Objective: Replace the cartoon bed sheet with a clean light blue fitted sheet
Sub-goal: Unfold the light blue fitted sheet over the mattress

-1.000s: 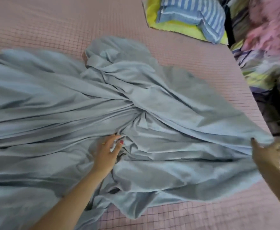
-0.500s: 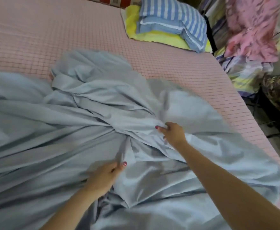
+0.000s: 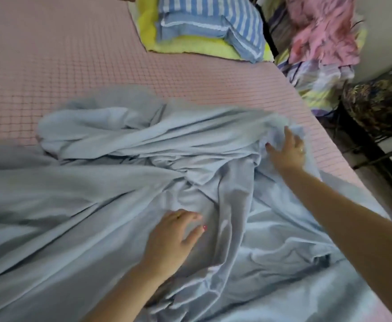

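Light blue cotton lay bunched and twisted across the near half of the bed: the light blue fitted sheet [image 3: 111, 205] spread in long folds from the left edge toward the right edge, with a rumpled heap of it pushed up toward the middle of the pink checked mattress [image 3: 62, 66]. The far half of the mattress was bare.

The left hand [image 3: 171, 238] rested flat on the sheet near the middle of the bed's near side, fingers spread and open, gripping nothing. The right hand [image 3: 288, 152] reached out to the right edge of the bed, its fingers loosely spread over a blurred gathered bunch of the sheet; whether it had closed on the cloth could not be told.

At the far right corner of the bed a blue-and-white striped pillow [image 3: 209, 22] lay on top of a yellow folded cloth [image 3: 190, 46]. Beyond the right edge of the bed, a pile of pink patterned fabric [image 3: 322, 33] sat above other striped bedding [image 3: 318, 80].
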